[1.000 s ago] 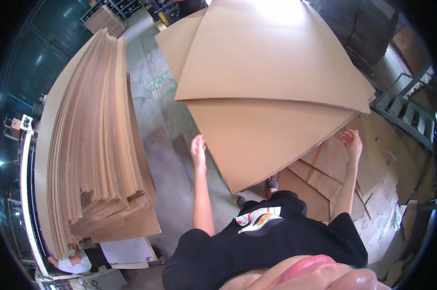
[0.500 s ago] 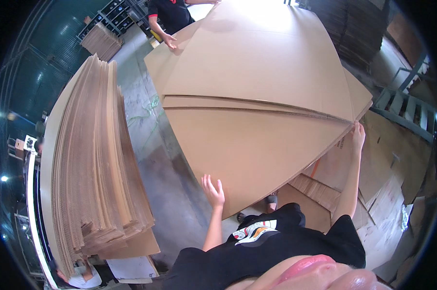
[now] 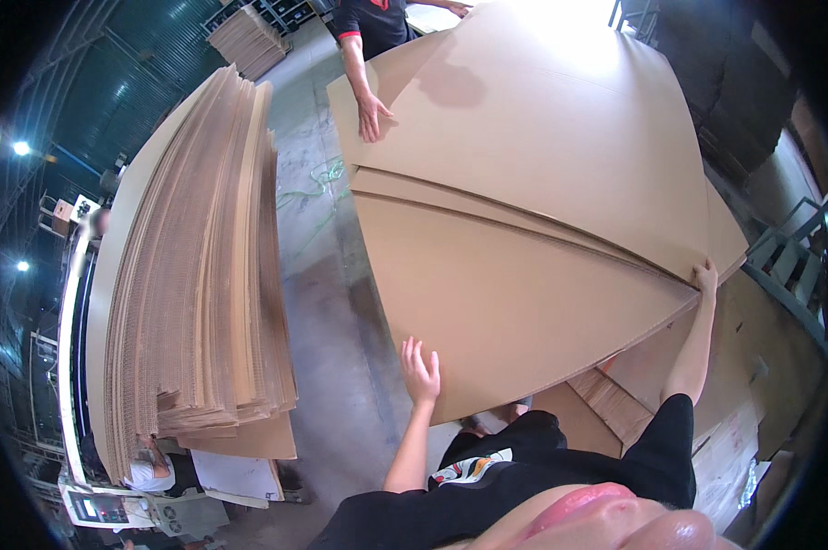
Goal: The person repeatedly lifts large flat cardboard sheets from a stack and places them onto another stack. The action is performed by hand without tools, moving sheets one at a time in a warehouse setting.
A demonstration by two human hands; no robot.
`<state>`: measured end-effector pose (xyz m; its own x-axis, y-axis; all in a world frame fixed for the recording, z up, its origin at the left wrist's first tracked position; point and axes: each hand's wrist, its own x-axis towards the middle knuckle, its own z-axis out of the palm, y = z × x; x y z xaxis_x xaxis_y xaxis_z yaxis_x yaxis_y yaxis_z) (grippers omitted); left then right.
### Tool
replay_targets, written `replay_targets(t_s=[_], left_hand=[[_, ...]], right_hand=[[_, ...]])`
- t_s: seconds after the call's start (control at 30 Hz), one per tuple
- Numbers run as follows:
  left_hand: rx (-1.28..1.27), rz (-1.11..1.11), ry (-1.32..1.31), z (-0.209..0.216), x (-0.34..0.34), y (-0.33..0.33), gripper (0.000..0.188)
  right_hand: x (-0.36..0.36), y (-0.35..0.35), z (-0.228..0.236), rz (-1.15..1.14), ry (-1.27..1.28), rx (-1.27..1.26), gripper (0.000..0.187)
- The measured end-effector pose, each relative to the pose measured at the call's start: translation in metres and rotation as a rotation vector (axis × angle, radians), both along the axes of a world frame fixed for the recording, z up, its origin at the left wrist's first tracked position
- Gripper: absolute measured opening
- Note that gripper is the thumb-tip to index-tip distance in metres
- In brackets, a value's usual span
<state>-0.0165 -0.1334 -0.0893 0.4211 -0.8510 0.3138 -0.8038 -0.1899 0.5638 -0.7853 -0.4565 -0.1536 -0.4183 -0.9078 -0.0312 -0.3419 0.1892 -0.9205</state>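
Two large brown cardboard sheets lie fanned one over the other in front of me. My left hand (image 3: 420,369) is flat with spread fingers against the near left edge of the lower cardboard sheet (image 3: 515,312). My right hand (image 3: 705,277) grips the right corner where the upper cardboard sheet (image 3: 560,128) overlaps the lower one. A co-worker in a dark shirt stands at the far end, and the co-worker's hand (image 3: 372,116) presses on the far left corner of the upper sheet.
A tall stack of corrugated cardboard sheets (image 3: 198,275) stands at my left across a strip of concrete floor (image 3: 327,302). More flat cardboard (image 3: 753,367) lies under and right of the sheets. Green metal steps (image 3: 789,266) are at far right. A machine panel (image 3: 102,509) sits lower left.
The sheets have slid toward the left and nearer to me. My left hand moved right along the lower sheet's edge. The co-worker at the far end came into view.
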Motion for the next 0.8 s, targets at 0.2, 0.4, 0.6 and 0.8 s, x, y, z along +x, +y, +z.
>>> replay_targets(t_s=[0.2, 0.4, 0.6, 0.8], left_hand=[[0.000, 0.020, -0.033, 0.002, 0.009, 0.011, 0.042], [-0.048, -0.025, -0.003, -0.002, 0.006, 0.003, 0.039], [-0.090, -0.039, 0.022, -0.003, 0.006, 0.001, 0.037], [-0.114, -0.075, -0.002, -0.009, 0.011, 0.002, 0.040]], right_hand=[[0.060, 0.000, -0.034, -0.105, -0.027, -0.059, 0.049], [0.144, 0.053, 0.014, -0.209, 0.003, -0.083, 0.060], [0.263, 0.160, 0.097, -0.417, 0.616, -0.241, 0.050], [0.272, 0.276, 0.081, -0.325, 0.253, 0.011, 0.046]])
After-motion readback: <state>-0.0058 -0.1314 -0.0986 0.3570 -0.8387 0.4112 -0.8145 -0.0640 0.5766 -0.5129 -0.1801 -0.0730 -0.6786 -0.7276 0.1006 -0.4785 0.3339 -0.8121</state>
